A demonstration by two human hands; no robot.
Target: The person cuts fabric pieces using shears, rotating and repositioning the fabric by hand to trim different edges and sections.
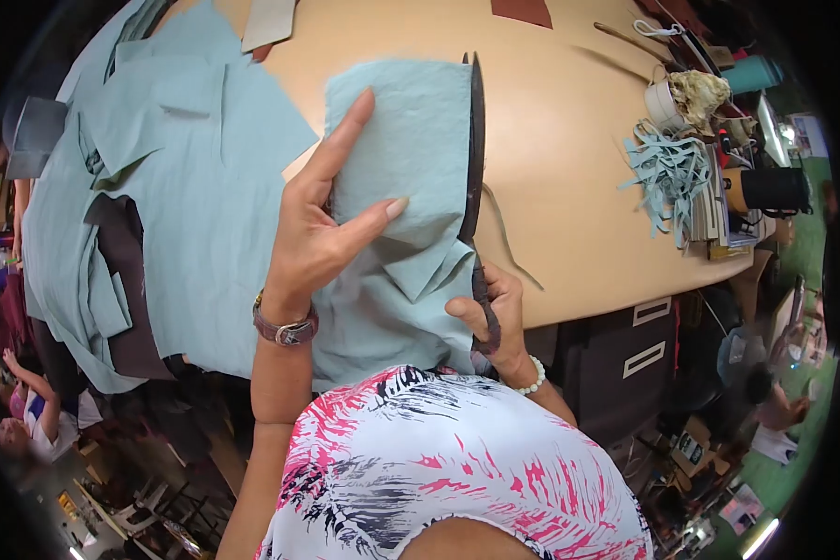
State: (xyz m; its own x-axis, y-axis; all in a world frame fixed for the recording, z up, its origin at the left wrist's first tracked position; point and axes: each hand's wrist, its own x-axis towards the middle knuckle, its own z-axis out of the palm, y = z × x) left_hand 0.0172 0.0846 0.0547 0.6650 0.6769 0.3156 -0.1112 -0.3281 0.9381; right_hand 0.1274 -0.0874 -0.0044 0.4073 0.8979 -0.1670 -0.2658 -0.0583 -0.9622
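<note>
Left hand (pixel 315 229), blue cloth (pixel 415 121) beneath

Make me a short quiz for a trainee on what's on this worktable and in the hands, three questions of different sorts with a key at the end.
1. Which hand holds the long, dark-bladed metal scissors?

2. True or false: a brown strap with a metal buckle circles the person's left wrist.

3. What lies in a tangle toward the right end of the smooth, pale tan tabletop?
A) red plastic buttons
B) narrow pale blue-green fabric strips
C) thick yellow rope

Key:
1. The right hand.
2. True.
3. B.
</note>
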